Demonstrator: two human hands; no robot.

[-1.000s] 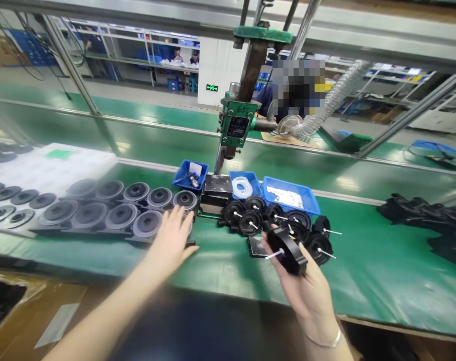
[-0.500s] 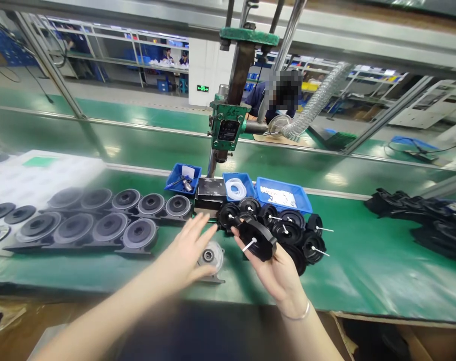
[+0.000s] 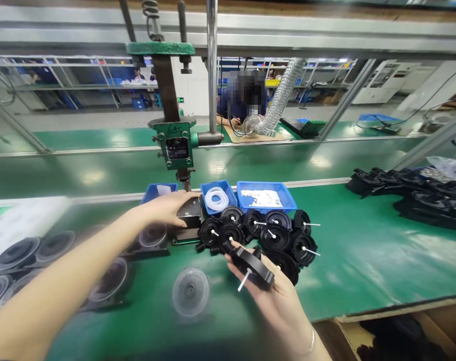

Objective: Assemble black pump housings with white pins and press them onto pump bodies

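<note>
While metal shelving (image 3: 88,87) stands beyond the green desk (image 3: 348,255), right hand (image 3: 278,303) grips round black part (image 3: 256,266); left hand (image 3: 167,208) half-open at black block (image 3: 192,214).

1. Open road right: bare green mat (image 3: 344,250) between the black cups (image 3: 282,243) and the dark stack (image 3: 431,205)!
2. Far side's barred, blue bins (image 3: 288,198) lined up behind those cups.
3. Left hand (image 3: 169,206) crowds the block (image 3: 193,213) by the press (image 3: 177,163); tight there.
4. Near centre, a lone disc (image 3: 190,293) interrupts the lane left of the right hand (image 3: 275,296) and its held cup (image 3: 255,268).

left hand (image 3: 169,208), forearm (image 3: 85,263): bare | right hand (image 3: 278,296): bare | wrist: thin silvery bangle (image 3: 312,342)
</note>
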